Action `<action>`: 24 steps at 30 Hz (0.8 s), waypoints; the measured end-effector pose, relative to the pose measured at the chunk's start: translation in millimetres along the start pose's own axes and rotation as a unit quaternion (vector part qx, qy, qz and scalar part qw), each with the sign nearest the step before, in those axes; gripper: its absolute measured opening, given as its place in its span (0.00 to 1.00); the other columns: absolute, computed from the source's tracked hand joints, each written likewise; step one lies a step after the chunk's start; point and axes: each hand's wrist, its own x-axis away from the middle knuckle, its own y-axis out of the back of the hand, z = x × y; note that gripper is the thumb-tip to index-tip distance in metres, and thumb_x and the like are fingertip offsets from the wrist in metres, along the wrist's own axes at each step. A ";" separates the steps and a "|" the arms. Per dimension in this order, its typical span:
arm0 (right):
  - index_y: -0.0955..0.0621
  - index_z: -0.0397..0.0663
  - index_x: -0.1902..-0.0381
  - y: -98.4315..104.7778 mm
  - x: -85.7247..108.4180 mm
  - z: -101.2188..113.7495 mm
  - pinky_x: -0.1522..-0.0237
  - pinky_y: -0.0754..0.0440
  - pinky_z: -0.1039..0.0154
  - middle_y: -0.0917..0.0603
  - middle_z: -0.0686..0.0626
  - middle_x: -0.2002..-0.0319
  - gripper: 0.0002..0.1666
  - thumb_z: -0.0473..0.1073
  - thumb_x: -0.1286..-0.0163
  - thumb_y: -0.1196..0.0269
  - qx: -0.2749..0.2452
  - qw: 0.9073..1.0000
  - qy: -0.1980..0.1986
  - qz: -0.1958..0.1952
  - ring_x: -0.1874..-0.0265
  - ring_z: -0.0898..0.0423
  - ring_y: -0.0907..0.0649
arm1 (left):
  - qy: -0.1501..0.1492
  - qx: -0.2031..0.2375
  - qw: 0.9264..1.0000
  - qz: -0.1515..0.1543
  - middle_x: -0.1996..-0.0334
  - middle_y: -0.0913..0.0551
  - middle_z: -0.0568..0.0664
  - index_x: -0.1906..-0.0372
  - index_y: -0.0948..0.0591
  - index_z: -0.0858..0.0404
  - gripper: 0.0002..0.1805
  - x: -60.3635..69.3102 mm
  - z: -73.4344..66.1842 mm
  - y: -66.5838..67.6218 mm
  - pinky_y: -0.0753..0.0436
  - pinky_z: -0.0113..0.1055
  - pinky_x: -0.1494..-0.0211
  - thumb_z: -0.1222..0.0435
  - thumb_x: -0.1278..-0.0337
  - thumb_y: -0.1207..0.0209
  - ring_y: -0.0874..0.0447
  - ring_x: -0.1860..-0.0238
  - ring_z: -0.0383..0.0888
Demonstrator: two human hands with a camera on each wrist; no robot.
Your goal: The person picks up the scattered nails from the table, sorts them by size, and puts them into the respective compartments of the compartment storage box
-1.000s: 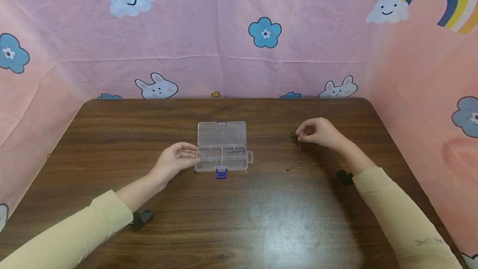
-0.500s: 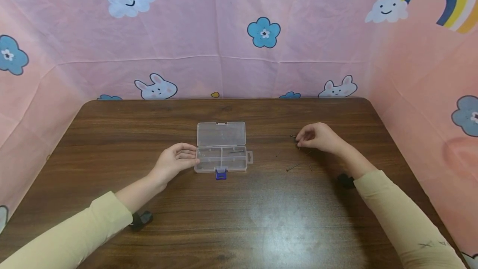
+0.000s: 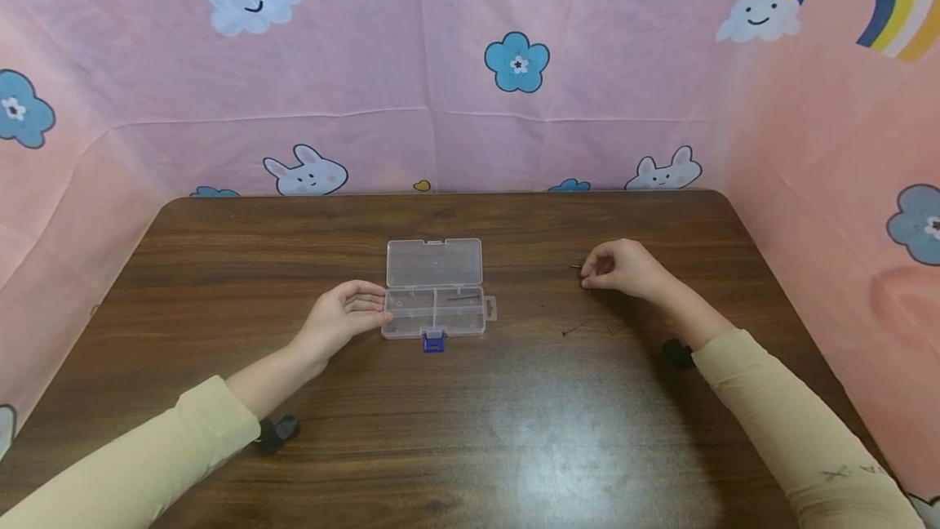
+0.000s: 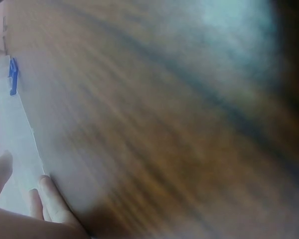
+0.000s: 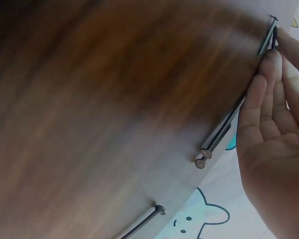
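Observation:
A clear plastic compartment box [image 3: 458, 322] lies on the table with its lid [image 3: 435, 263] folded back. My left hand [image 3: 341, 321] holds the box's left end between thumb and fingers. A nail [image 3: 463, 297] lies in the back right compartment. To the right, my right hand [image 3: 624, 268] is at the tabletop, its thumb and fingertips pinching a dark nail [image 5: 274, 39], partly hidden by the fingers. Under the fingers in the right wrist view lie more nails [image 5: 217, 139], side by side. Another nail [image 5: 142, 222] lies apart from them.
Between box and right sleeve, loose nails [image 3: 576, 327] [image 3: 609, 327] lie on the brown table [image 3: 352, 447]. A blue latch [image 3: 434, 343] juts from the box's front and a hanging tab [image 3: 491, 308] from its right side. Patterned pink cloth [image 3: 624, 64] encloses the back and sides.
My right hand has come down slightly and closed its fingertips over the nail that stood out below them. The left hand keeps its place on the box.

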 end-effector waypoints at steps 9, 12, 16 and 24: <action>0.11 0.39 0.64 1.1 -1.6 4.2 0.61 0.14 0.65 0.09 0.43 0.64 0.03 0.31 0.34 0.27 0.014 1.000 -0.005 -0.012 0.63 0.52 0.11 | 0.005 0.002 1.000 0.000 0.41 0.15 0.64 0.34 0.23 0.72 0.29 -0.6 -2.5 2.2 0.15 0.21 0.49 0.65 0.35 0.28 0.15 0.55 0.28; 0.12 0.38 0.64 1.1 -2.2 5.3 0.57 0.12 0.59 0.09 0.43 0.65 0.03 0.32 0.35 0.27 0.022 1.000 -0.005 -0.017 0.62 0.50 0.10 | 0.006 -0.001 1.000 0.001 0.41 0.15 0.63 0.34 0.24 0.72 0.29 -0.6 -2.2 2.9 0.16 0.20 0.49 0.65 0.35 0.29 0.15 0.54 0.28; 0.12 0.39 0.64 1.5 -2.1 5.9 0.56 0.12 0.55 0.09 0.43 0.65 0.03 0.31 0.35 0.28 0.025 0.999 -0.008 -0.020 0.62 0.49 0.10 | 0.009 -0.003 1.000 0.002 0.41 0.15 0.63 0.34 0.23 0.72 0.28 -1.4 -2.1 3.3 0.16 0.20 0.48 0.65 0.34 0.29 0.15 0.54 0.28; 0.12 0.39 0.63 3.6 -1.6 8.2 0.60 0.17 0.63 0.10 0.43 0.65 0.03 0.31 0.35 0.30 0.024 0.999 -0.012 -0.037 0.65 0.53 0.15 | 0.014 -0.012 1.000 0.001 0.41 0.15 0.63 0.34 0.23 0.71 0.28 -3.5 -2.1 4.3 0.16 0.20 0.48 0.65 0.34 0.29 0.15 0.53 0.30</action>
